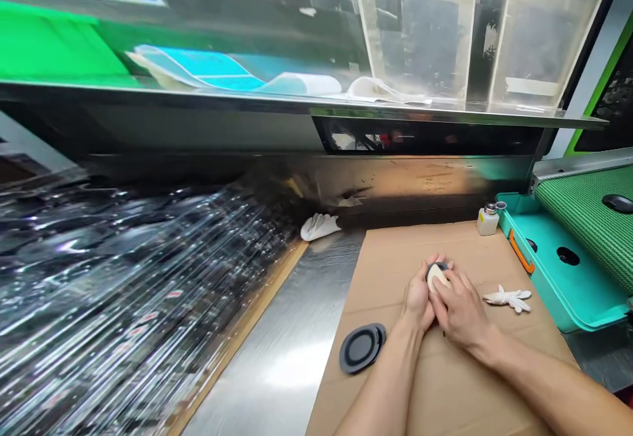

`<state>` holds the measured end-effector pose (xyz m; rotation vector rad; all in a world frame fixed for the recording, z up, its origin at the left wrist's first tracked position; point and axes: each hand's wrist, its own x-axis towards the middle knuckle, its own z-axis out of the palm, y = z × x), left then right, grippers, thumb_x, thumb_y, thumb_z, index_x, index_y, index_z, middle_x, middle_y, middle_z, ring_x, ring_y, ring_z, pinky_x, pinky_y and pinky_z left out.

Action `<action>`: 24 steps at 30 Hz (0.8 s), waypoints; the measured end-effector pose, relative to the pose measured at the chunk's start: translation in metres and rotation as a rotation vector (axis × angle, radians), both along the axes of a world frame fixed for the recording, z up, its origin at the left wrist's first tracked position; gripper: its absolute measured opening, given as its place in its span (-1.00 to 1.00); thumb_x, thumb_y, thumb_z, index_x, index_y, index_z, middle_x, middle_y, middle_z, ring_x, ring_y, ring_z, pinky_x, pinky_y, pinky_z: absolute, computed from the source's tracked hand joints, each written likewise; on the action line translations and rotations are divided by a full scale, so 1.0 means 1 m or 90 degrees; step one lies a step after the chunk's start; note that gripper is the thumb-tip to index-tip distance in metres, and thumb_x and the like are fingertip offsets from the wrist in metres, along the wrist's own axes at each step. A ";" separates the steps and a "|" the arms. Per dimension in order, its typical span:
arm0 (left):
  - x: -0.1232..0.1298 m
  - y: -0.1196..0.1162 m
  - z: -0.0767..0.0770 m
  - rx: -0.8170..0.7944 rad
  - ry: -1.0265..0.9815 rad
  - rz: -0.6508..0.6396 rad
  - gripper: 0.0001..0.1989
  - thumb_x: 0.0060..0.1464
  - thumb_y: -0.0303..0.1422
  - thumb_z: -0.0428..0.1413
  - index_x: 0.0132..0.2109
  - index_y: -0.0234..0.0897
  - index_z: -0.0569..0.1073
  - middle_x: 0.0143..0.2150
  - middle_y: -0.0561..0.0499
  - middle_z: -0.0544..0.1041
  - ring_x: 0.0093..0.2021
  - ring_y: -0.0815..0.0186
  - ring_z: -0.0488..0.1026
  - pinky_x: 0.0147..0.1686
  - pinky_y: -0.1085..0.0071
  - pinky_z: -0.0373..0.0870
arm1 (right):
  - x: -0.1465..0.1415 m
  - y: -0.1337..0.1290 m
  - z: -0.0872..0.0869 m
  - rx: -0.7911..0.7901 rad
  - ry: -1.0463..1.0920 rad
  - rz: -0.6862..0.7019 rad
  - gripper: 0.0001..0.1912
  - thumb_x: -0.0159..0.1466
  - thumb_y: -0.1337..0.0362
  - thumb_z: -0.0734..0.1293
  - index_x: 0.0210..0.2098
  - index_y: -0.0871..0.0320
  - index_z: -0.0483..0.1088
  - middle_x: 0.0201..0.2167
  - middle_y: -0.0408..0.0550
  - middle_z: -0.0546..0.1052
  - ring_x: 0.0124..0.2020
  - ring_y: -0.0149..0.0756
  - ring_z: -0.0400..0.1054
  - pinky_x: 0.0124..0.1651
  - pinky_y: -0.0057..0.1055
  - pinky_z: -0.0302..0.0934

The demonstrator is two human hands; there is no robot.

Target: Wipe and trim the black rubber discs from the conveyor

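Over the cardboard sheet (395,271) my two hands meet. My left hand (418,296) cups a small dark round part (444,266), of which only an edge shows. Against that part my right hand (462,307) presses a cream-coloured pad (436,278), its fingers closed round it; whether it is cloth or sponge I cannot tell. To the left of my left forearm lie dark grey ring-marked discs (362,348), overlapping each other. A white glove (508,298) rests on the cardboard to the right of my right hand.
A small white bottle with a metal top (487,219) stands by a teal tray (554,301) holding dark round parts. Beyond it runs a green conveyor belt (588,192). Plastic-wrapped stacks (123,311) fill the left. Another white glove (319,226) lies behind; a metal shelf (277,101) overhangs.
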<state>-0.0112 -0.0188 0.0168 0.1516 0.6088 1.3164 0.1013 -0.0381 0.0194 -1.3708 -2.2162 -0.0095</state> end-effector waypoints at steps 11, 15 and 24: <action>0.004 -0.003 -0.014 0.126 0.134 0.028 -0.73 0.27 -0.35 0.05 0.03 -0.31 0.52 0.25 -0.15 0.46 0.31 0.22 0.30 0.36 0.26 0.10 | 0.005 -0.008 -0.002 -0.014 0.058 0.011 -0.80 0.34 0.30 0.26 -0.15 0.09 0.52 -0.07 0.04 0.45 -0.05 -0.14 0.23 -0.02 -0.29 0.24; 0.004 -0.004 -0.016 0.159 0.202 0.027 -0.60 0.29 -0.12 0.01 0.07 -0.26 0.52 0.26 -0.15 0.44 0.33 0.15 0.27 0.37 0.16 0.08 | 0.007 -0.007 -0.002 -0.014 0.051 -0.007 -0.80 0.34 0.27 0.27 -0.14 0.07 0.53 -0.05 0.03 0.46 -0.02 -0.13 0.23 0.02 -0.27 0.25; 0.014 -0.018 -0.009 0.262 0.460 0.037 -0.77 0.11 -0.33 0.25 -0.06 -0.19 0.60 0.21 -0.07 0.47 0.35 0.19 0.23 0.36 0.35 0.03 | 0.021 -0.010 0.007 -0.035 -0.046 -0.057 -0.61 0.34 0.37 0.22 0.13 0.14 0.43 0.04 0.15 0.45 0.00 -0.02 0.22 0.03 -0.18 0.25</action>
